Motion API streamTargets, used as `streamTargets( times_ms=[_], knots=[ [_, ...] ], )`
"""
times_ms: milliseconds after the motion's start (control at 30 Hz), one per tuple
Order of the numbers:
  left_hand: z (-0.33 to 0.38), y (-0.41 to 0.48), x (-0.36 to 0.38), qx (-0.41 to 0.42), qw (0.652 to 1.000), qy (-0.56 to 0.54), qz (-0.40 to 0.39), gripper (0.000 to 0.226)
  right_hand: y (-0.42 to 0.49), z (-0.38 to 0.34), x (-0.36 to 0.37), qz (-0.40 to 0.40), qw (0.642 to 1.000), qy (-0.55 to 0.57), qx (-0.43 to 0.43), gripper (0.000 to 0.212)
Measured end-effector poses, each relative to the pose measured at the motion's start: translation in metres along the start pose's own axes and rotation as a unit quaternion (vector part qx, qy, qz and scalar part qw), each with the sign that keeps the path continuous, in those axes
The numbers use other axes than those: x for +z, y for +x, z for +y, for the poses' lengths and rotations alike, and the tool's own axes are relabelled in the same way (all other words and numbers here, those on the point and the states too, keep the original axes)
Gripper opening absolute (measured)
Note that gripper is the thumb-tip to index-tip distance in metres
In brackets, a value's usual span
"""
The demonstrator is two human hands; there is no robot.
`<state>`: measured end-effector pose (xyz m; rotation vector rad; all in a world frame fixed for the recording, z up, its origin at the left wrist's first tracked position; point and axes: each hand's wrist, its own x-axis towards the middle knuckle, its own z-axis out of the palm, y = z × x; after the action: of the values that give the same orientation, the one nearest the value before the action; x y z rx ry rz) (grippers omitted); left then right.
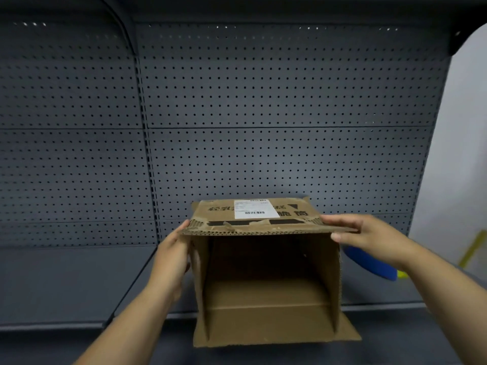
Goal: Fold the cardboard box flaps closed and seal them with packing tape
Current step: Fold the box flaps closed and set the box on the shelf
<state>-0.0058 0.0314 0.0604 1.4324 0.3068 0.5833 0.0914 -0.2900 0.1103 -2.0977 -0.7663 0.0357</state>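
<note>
We found one brown corrugated cardboard box (266,280) lying on its side on the dark grey metal shelf (66,285), its open mouth turned toward us and its near part reaching out past the shelf's front edge. One flap (263,227) stood out from the box's upper edge toward us, roughly level, its fluted edge ragged and torn, and one flap (274,330) lay flat below the mouth; the two side flaps we saw only edge-on. The left hand (172,256) lay against the box's left wall, fingers extended and close together along the cardboard, the thumb at the corner of the upper flap. The right hand (369,235) gripped the right end of that upper flap, thumb on top and fingers curled under it. A single white shipping label with a barcode (255,208) sat on the box's upper face, with black printed characters beside it. Behind the box rose the grey perforated back panel (263,101), leaving open room above the box. Left of the box the shelf was bare. Right of the box, behind the right wrist, lay one blue rounded object (371,264) with a bit of yellow at its far end; we could not tell what it was.
</note>
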Motion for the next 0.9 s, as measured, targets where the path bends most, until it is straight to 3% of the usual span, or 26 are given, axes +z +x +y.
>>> streamTargets(
  times_ms=[200,333,467,600,900],
  knots=[
    [0.003,-0.002,-0.008,0.156,0.977,0.146,0.009,0.038,0.015,0.006,0.000,0.088,0.996,-0.021,0.010,0.013],
    [0.003,0.001,-0.014,0.238,0.961,0.141,-0.015,0.039,0.022,0.007,0.002,0.119,0.993,0.000,0.006,0.011],
    [-0.002,0.013,-0.017,0.282,0.921,0.263,-0.059,0.043,0.027,0.009,0.001,0.140,0.990,0.022,0.010,0.021],
    [-0.001,0.018,-0.014,0.279,0.890,0.346,-0.098,0.032,0.029,0.016,0.001,0.152,0.987,0.040,0.012,0.022],
    [-0.004,0.027,0.001,0.289,0.857,0.427,-0.005,0.053,0.028,0.026,-0.008,0.167,0.969,0.179,0.018,0.011]
  ],
)
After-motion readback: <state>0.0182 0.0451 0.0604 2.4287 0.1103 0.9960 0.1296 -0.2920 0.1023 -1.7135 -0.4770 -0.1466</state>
